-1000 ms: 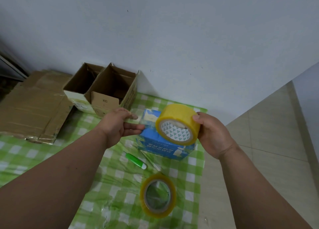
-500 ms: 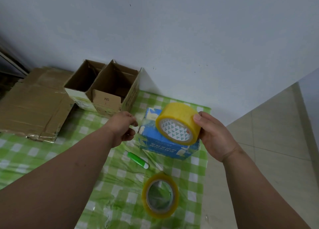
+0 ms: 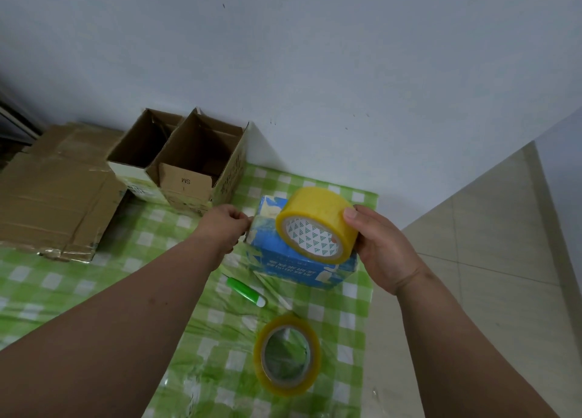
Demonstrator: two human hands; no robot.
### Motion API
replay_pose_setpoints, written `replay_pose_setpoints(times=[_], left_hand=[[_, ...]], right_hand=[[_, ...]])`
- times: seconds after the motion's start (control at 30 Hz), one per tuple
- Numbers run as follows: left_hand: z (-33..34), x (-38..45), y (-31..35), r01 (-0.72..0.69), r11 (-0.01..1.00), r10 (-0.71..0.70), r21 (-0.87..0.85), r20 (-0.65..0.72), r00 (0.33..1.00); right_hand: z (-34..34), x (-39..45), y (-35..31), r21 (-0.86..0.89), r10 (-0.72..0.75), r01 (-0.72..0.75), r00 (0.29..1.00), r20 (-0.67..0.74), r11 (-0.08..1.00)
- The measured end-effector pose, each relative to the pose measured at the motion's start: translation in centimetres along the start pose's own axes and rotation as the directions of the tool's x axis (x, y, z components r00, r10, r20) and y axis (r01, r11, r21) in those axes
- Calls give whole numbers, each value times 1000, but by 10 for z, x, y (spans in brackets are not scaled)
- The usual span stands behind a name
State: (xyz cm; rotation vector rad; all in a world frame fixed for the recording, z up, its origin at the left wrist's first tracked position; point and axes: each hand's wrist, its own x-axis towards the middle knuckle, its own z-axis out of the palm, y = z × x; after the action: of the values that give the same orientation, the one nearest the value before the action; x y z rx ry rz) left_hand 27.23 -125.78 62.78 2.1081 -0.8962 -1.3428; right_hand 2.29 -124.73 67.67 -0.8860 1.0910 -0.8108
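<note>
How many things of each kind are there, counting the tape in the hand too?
Tape rolls: 2, the full roll in the right hand and the thin roll on the cloth
Open cardboard boxes: 2, the left box and the right box
Blue box: 1
Green pen-like tool: 1
Flattened cardboard: 1
Total: 7

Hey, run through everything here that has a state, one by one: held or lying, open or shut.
Thick tape roll: held up by the right hand, above the blue box.
Left hand: fingers curled at the blue box's edge; grip unclear.
Blue box: lying on the checked cloth.
Thin tape roll: lying flat, untouched.
Green cutter: lying on the cloth.
SM cardboard box: upright, top open.
Neighbouring cardboard box: upright, top open.
Cardboard sheet: flattened.
</note>
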Motion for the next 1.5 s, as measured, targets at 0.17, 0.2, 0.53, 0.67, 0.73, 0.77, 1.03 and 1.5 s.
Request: replay_pose_setpoints(times=[0.17,0.2,0.53,0.67,0.73,0.77,1.03,1.5], left_hand=[[4,-5,3,-41,990,51,134,-77,996],[5,-7,2,-17,991,28,131,-80,996],[3,-35,8,-257,930,299,263,-134,945],[14,-42,4,-279,944,298,174,-98,949],[12,-42,4,-282,936,306,209,-93,947],[11,-43,4,-313,903,351,294,-89,932],[16,-50,-17,-594,411,558,692,325,764],[22,-45,-16,-538,493,494,684,289,820]], right_hand=[[2,0,-3,-10,-3,3,1000,-12,1000],[3,-1,-2,-16,-3,2,1000,-12,1000],[-1,2,4,-58,-3,3,1000,-5,998],[-3,1,6,-87,-8,8,1000,1,996],[-2,-1,6,-101,-5,5,1000,10,995],[-2,-2,6,-110,-3,5,1000,13,994],[0,-5,1,-133,-8,11,1000,22,991],[-13,-8,-20,-179,-79,72,996,-29,981]])
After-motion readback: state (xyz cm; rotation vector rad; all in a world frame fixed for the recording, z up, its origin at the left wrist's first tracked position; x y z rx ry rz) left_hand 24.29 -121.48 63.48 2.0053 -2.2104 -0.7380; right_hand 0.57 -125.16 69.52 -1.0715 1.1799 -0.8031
